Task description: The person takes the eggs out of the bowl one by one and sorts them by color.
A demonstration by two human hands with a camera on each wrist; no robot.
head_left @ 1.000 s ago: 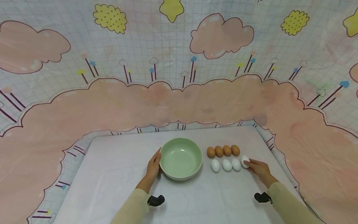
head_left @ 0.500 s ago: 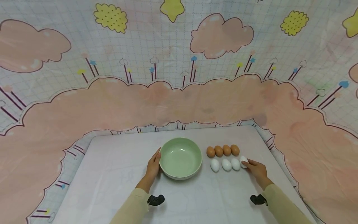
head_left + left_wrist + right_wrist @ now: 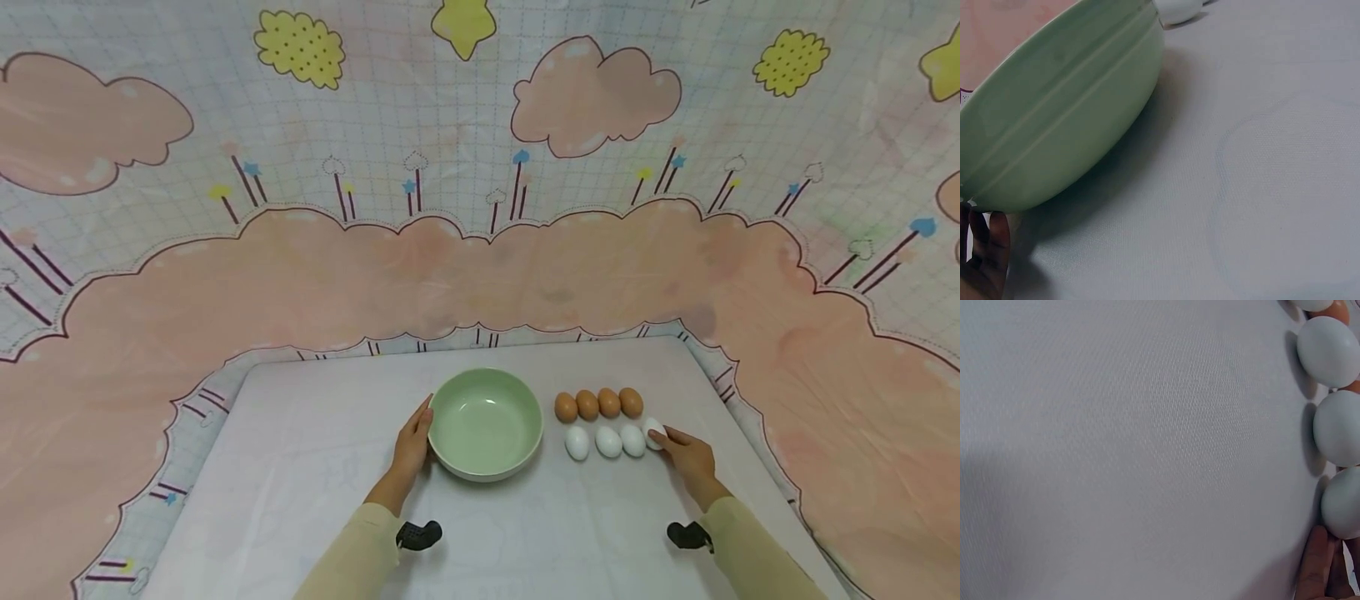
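Observation:
A light green bowl (image 3: 486, 425) stands on the white-covered table. My left hand (image 3: 409, 450) lies against its left side with fairly straight fingers; in the left wrist view, fingertips (image 3: 999, 228) meet the bowl's lower wall. To the right, several brown eggs (image 3: 597, 404) form a back row, with white eggs (image 3: 608, 442) lined up in front. My right hand (image 3: 686, 454) holds the rightmost white egg (image 3: 654, 432) between thumb and fingers, close beside its neighbour. The right wrist view shows fingertips (image 3: 1317, 540) right at this egg (image 3: 1344, 503).
The tabletop (image 3: 322, 450) is covered in white cloth. Behind and around it hangs a curtain (image 3: 450, 275) printed with clouds and stars. A black wrist device (image 3: 418, 535) shows below the left hand, and another (image 3: 690, 535) below the right.
My right hand has shifted slightly left, bringing the end white egg closer to the others in its row. The left hand and the bowl have stayed in place.

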